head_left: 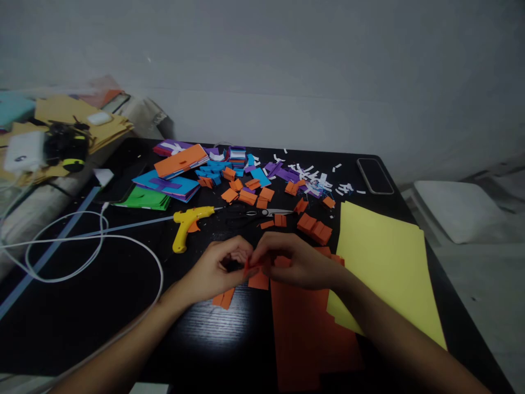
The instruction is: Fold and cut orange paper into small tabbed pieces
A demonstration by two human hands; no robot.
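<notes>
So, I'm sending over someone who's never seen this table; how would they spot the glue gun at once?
On the black table, find the person's left hand. Beyond it and slightly left, before the green papers, lies the glue gun. Unlike the scissors to its right, it is yellow and pistol-shaped.

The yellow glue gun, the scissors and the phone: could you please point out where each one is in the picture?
Yellow glue gun [188, 221]: head view, on its yellow body.
Scissors [275, 212]: head view, on the metal blades.
Phone [374, 175]: head view, on the dark screen.
</notes>
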